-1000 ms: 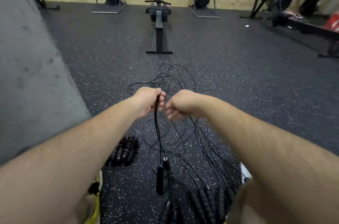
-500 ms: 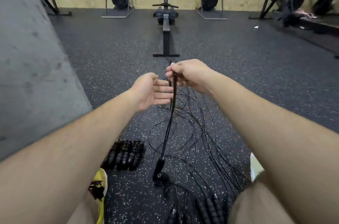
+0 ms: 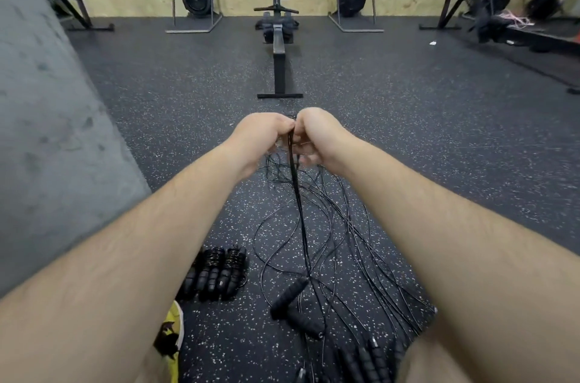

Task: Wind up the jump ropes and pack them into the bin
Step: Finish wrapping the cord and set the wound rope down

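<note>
Dark speckled floor [image 3: 423, 137] fills the scene, with a grey wall [image 3: 47, 137] on the left and a rowing machine [image 3: 279, 46] straight ahead. Both forearms reach out over a spread of loose ropes [image 3: 348, 225] lying on the floor. Left hand [image 3: 260, 134] and right hand [image 3: 321, 137] meet knuckle to knuckle, fingers of both curled tight on a doubled rope [image 3: 297, 194]. It hangs taut from the fists down to its two handles [image 3: 288, 293], which rest on the floor between the arms. Left of them sit the wound ropes [image 3: 218, 272], side by side. A yellow shoe [image 3: 173, 329] peeks in below them.
</note>
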`<state>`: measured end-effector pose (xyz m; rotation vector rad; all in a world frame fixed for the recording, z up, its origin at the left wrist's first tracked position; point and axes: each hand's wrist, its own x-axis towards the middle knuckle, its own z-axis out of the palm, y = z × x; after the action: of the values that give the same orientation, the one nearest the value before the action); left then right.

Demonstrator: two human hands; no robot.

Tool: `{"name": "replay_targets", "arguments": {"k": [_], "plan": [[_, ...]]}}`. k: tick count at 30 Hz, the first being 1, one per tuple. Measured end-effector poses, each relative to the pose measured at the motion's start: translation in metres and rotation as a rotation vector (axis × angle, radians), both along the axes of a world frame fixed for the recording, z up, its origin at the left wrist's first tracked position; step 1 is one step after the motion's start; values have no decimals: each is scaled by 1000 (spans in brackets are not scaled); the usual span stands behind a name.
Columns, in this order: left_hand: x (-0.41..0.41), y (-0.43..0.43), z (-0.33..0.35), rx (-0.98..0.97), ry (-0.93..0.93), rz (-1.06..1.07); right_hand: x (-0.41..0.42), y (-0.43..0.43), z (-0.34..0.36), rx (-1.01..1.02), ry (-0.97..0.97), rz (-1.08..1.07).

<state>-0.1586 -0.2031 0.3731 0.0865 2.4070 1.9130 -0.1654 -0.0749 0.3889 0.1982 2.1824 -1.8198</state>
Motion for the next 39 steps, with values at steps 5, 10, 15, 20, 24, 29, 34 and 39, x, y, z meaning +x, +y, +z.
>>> {"name": "replay_targets", "arguments": {"k": [5, 10, 15, 20, 24, 29, 34, 39], "plan": [[15, -16, 6, -181, -8, -136, 0, -8, 8, -148, 56, -55], [20, -22, 8, 46, -91, -38, 10, -3, 4, 21, 359, 62], [10, -23, 23, 341, -99, 99, 24, 8, 5, 300, 464, 160], [12, -23, 21, 110, -6, 79, 31, 13, 2, 330, 334, 322], [19, -29, 23, -32, 77, 36, 33, 13, 3, 239, 315, 366], [20, -39, 16, -6, 69, 2, 26, -1, 5, 156, 428, 257], [28, -40, 15, -58, 18, -182, 15, -6, 8, 30, 505, 78], [30, -33, 13, -212, 206, -46, 17, -3, 12, -53, 510, 51]]}}
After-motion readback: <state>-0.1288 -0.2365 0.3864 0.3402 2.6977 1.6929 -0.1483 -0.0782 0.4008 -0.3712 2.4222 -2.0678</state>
